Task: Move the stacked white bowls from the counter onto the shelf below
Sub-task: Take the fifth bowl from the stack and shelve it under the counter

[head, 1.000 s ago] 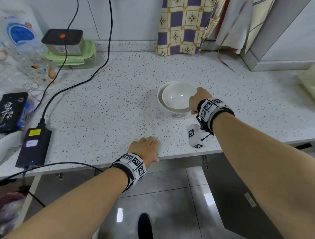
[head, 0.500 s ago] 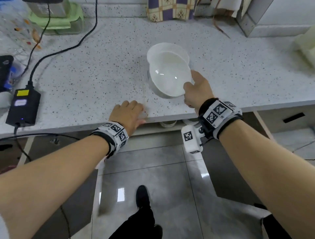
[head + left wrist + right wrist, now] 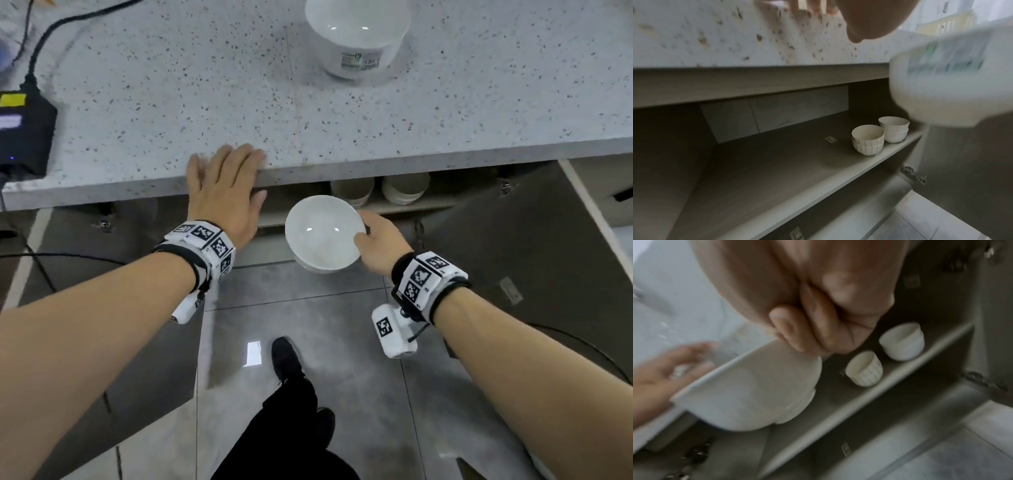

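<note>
My right hand (image 3: 363,233) pinches the rim of a white bowl (image 3: 323,236) and holds it below the counter edge, in front of the open shelf (image 3: 394,206). In the right wrist view my thumb and fingers (image 3: 807,331) clamp the tilted bowl (image 3: 756,392) at its rim. A second white bowl (image 3: 358,34) with a label stands alone on the speckled counter (image 3: 205,102). My left hand (image 3: 226,185) lies flat over the counter's front edge, fingers straight. The left wrist view shows the shelf board (image 3: 777,175) and the held bowl (image 3: 945,81) blurred at the right.
Two short stacks of small cups stand at the shelf's right end: striped ones (image 3: 868,141) and plain ones (image 3: 893,131). The shelf's left part is bare. An open cabinet door (image 3: 513,257) hangs at the right. A black power adapter (image 3: 24,133) lies at the counter's left.
My right hand lifted the inner bowl out of the outer one and carried it down past the counter edge to shelf height. My left hand slid back to the counter's edge.
</note>
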